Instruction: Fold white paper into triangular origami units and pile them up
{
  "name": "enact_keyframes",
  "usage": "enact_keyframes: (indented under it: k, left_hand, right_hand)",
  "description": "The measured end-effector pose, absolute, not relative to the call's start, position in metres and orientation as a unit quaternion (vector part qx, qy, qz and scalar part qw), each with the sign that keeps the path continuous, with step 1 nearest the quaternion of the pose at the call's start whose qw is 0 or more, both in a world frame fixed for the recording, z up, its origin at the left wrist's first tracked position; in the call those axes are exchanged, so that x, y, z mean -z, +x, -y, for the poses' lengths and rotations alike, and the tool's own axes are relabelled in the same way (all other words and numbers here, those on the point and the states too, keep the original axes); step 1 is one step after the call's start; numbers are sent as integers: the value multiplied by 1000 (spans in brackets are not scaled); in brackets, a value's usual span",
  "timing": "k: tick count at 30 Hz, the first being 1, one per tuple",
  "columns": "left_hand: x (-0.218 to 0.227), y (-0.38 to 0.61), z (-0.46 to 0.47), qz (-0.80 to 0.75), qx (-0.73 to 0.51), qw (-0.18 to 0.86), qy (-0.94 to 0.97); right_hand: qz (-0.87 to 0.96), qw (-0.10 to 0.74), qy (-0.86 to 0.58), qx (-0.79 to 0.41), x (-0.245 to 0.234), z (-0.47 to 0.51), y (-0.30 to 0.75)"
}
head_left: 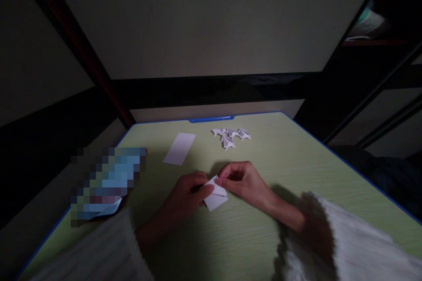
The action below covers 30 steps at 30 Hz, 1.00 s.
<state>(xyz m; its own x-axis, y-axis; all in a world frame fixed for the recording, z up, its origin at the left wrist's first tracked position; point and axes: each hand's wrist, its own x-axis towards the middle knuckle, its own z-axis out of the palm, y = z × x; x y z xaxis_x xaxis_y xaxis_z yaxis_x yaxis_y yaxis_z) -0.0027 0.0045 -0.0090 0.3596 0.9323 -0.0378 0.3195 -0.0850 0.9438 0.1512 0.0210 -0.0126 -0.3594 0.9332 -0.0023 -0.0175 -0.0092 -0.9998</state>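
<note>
A small white piece of paper point(216, 196), partly folded, lies on the pale green table point(296, 171) between my hands. My left hand point(189, 195) pinches its left edge with the fingertips. My right hand point(242, 180) pinches its top corner with curled fingers. Both wrists come out of white fuzzy sleeves. Further back rests a flat white paper strip point(180, 148). Several small folded white paper figures point(231, 136) sit in a cluster near the far edge.
The table has a blue rim with a blue handle point(211, 119) at the far edge. A blurred bluish object point(107, 182) lies at the left edge. Dark bed-frame bars and a wall stand behind the table.
</note>
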Motion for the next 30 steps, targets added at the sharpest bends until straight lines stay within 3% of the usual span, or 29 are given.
enact_keyframes:
  k: [12,30]
  left_hand:
    - [7,-4,-6,-473,-307,408,717]
    - [8,-3,-3,-481,-322,412,704]
  right_hand:
    - [571,401,-400,-594,9,-19,149]
    - [656,356,-372,-552,14,-17,149]
